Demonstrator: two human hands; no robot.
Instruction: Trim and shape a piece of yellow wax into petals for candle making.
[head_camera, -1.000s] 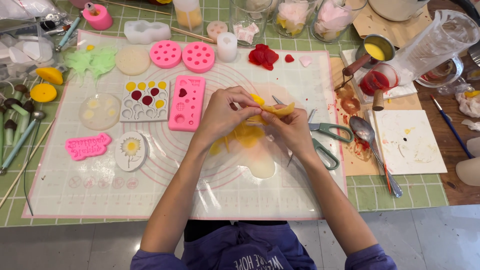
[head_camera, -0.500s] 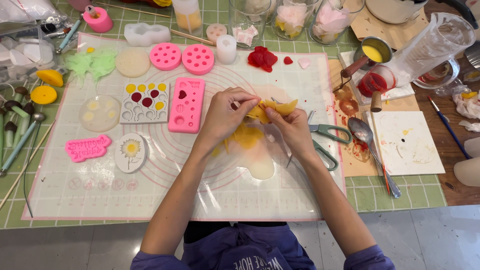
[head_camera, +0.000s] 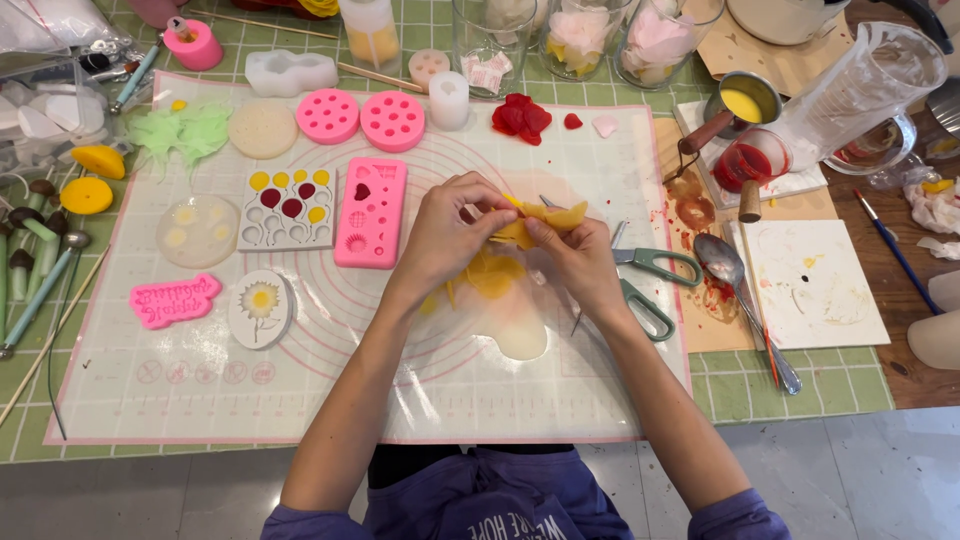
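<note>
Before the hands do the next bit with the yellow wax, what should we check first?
1. Both hands on the piece: left hand and right hand pinch the yellow wax piece: ok.
2. Piece held over the clear mat: ok.
3. Scissors lying close beside the right hand, blades under it: not ok.
4. Pink mould apart from the left hand: ok.
5. Red liquid in the cup kept off the mat: ok.
6. Wax soft enough to bend: cannot tell.
</note>
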